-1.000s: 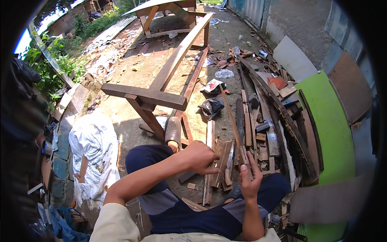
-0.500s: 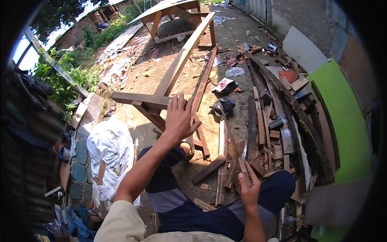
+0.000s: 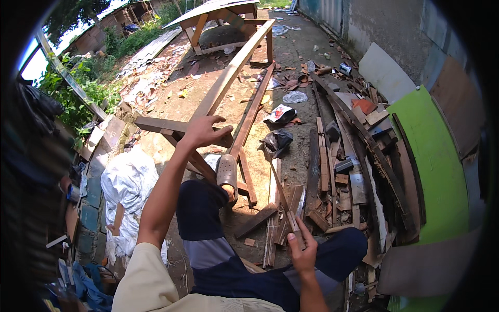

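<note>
1. Wooden stick (image 3: 280, 195) sits in the right hand (image 3: 303, 251), fingers wrapped round its lower end, thumb up along it; the stick slants up and left over the scrap wood.
2. Left hand (image 3: 204, 131) is stretched far forward, fingers spread and bent, resting on the crossbeam (image 3: 156, 125) of a timber frame (image 3: 228, 78); it grips nothing that I can make out.
3. Between the arms the person's legs show in dark trousers with a grey band; one foot in a sandal (image 3: 227, 171) is propped against the frame's leg.
4. Just ahead of the right hand lies a heap of short planks (image 3: 275, 223) and offcuts on the dirt, some touching the stick's shaft.
5. Beyond that, long boards (image 3: 322, 156) run away from the person, beside a crumpled black bag (image 3: 278, 140) and a red-and-white wrapper (image 3: 280, 113).
6. Further right, a bright green panel (image 3: 431, 171) leans by a grey wall (image 3: 384, 26), with more boards piled against it.
7. To the left, a white sack (image 3: 127, 182) slumps next to paving blocks, and green plants (image 3: 78, 93) grow behind.
8. At the far end the frame's long rail reaches a roofed wooden stand (image 3: 218, 10).
</note>
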Action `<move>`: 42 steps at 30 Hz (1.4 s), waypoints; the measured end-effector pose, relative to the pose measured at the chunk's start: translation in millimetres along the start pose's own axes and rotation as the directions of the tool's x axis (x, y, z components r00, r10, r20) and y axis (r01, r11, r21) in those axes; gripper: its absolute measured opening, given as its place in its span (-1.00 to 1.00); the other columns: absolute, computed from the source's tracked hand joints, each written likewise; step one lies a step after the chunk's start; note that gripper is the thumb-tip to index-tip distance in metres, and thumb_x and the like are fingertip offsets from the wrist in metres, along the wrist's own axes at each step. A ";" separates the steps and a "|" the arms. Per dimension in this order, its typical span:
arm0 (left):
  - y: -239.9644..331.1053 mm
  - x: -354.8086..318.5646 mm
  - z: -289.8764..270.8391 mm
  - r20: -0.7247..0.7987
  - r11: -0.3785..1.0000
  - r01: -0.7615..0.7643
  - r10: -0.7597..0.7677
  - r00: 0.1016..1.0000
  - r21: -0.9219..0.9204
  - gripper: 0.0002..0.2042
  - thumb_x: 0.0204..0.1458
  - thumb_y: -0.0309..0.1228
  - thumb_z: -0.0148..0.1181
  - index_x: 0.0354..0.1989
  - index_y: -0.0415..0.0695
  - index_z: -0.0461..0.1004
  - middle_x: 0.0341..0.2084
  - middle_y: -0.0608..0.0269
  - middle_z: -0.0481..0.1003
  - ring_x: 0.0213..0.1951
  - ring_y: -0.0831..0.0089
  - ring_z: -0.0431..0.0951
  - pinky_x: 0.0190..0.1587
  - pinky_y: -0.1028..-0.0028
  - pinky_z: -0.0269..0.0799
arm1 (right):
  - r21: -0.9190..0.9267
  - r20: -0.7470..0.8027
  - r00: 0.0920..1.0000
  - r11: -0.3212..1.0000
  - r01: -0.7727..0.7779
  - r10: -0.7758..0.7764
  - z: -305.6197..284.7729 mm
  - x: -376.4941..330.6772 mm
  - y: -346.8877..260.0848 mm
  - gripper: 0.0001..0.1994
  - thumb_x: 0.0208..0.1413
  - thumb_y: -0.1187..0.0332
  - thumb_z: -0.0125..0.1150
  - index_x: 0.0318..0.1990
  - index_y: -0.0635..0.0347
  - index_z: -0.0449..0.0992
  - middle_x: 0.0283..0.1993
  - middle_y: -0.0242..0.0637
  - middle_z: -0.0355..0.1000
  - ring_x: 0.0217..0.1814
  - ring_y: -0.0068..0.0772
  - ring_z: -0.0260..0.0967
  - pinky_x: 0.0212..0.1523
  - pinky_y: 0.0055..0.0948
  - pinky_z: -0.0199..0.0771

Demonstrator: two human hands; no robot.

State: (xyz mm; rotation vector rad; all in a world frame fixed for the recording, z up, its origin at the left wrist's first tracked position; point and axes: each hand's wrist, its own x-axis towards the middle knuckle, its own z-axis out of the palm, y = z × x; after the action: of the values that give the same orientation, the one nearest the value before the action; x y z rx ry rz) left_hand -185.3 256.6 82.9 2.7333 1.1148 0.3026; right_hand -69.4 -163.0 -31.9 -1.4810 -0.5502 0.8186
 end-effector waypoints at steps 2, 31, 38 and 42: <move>5.5 3.7 -0.7 0.146 0.996 0.072 -0.064 0.987 -0.046 -0.40 0.14 0.25 0.10 -0.03 -0.07 0.67 -0.27 0.07 0.66 -0.22 0.16 0.66 -0.14 0.25 0.51 | 0.007 -0.003 1.000 1.000 0.003 -0.003 -3.3 -0.5 -1.0 -0.46 0.23 0.34 0.25 0.31 0.42 0.38 0.13 0.01 0.53 0.13 -0.34 0.47 0.20 -0.40 0.39; -20.5 0.5 40.0 -0.492 0.998 -0.015 -0.015 0.871 -0.056 -0.66 0.11 -0.13 0.05 -0.49 -0.11 0.60 -0.58 -0.05 0.56 -0.46 -0.01 0.59 -0.18 0.10 0.43 | -0.123 0.141 0.949 0.946 0.299 -0.281 69.0 -26.9 -65.4 -0.37 0.15 0.44 0.20 0.35 0.60 0.23 0.03 0.12 0.58 -0.08 -0.42 0.59 -0.05 -0.51 0.54; -22.0 0.7 42.7 -0.564 0.996 -0.035 -0.015 0.825 -0.078 -0.69 0.08 -0.16 0.08 -0.50 -0.12 0.59 -0.61 -0.03 0.56 -0.49 0.01 0.59 -0.20 0.14 0.45 | -0.233 0.239 0.906 0.886 0.402 -0.348 77.6 -39.0 -86.6 -0.30 0.13 0.49 0.25 0.40 0.60 0.13 -0.21 -0.09 0.61 -0.37 -0.55 0.52 -0.29 -0.61 0.51; -20.9 -1.7 38.6 -0.546 0.993 -0.063 -0.001 0.838 -0.098 -0.67 0.09 -0.14 0.08 -0.48 -0.15 0.57 -0.55 -0.05 0.56 -0.43 0.01 0.59 -0.19 0.11 0.45 | -0.156 0.389 0.881 0.923 0.351 -0.269 76.0 -45.1 -97.5 -0.12 0.13 0.53 0.29 0.49 0.55 -0.16 -0.26 -0.16 0.58 -0.36 -0.50 0.53 -0.27 -0.55 0.51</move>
State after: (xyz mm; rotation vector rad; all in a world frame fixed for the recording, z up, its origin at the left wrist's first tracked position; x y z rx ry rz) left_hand -190.8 266.9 40.5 2.6276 1.1197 1.1762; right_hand -142.2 -139.5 75.1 -1.3955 -1.1621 0.7928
